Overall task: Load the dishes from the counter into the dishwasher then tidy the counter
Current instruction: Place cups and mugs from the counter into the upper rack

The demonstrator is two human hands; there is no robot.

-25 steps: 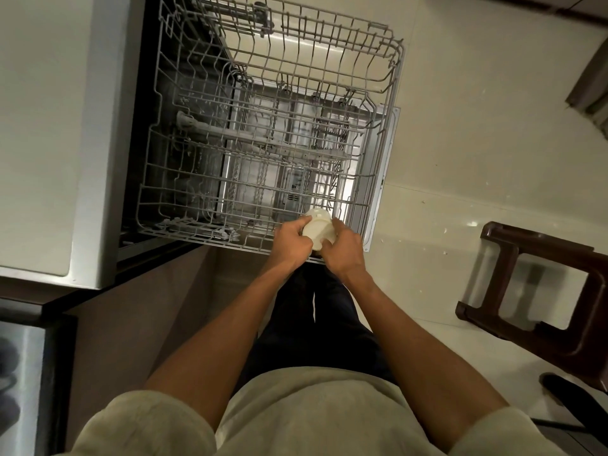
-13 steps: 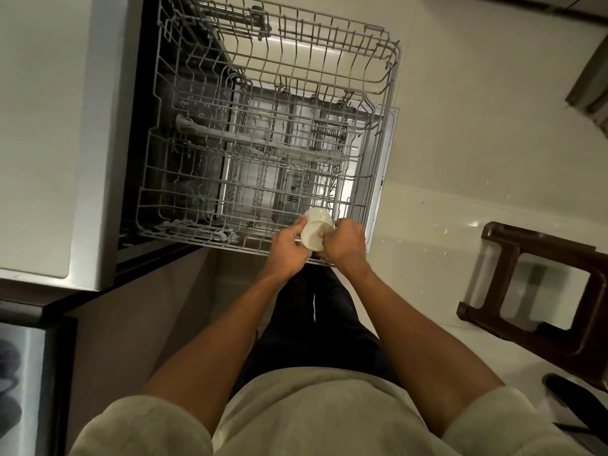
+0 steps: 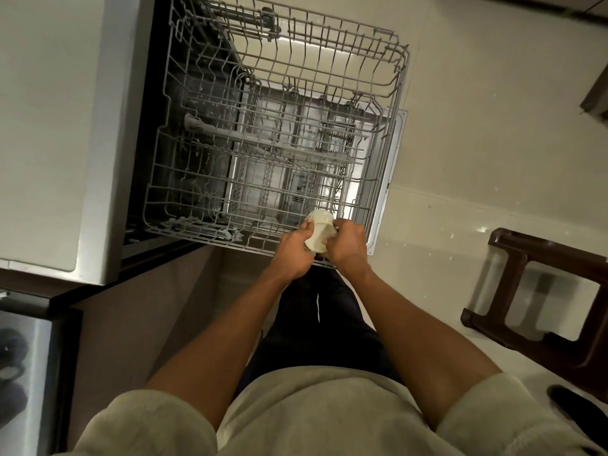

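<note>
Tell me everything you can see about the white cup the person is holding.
The white cup looks like smooth, glossy ceramic, plain and unpatterned. It is tilted, one rounded end pointing away over the near edge of the pulled-out dishwasher rack. The left hand and right hand grip it from either side, hiding much of it; no handle shows.

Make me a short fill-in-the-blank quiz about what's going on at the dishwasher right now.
1. The white cup is held by ____ hands, the left hand and the right hand.
2. The cup is at the near edge of the pulled-out wire ____ of the dishwasher.
3. The dishwasher rack holds ____ dishes so far.
4. On the floor to the person's right stands a dark brown ____.

Missing words: both; rack; no; stool
</note>
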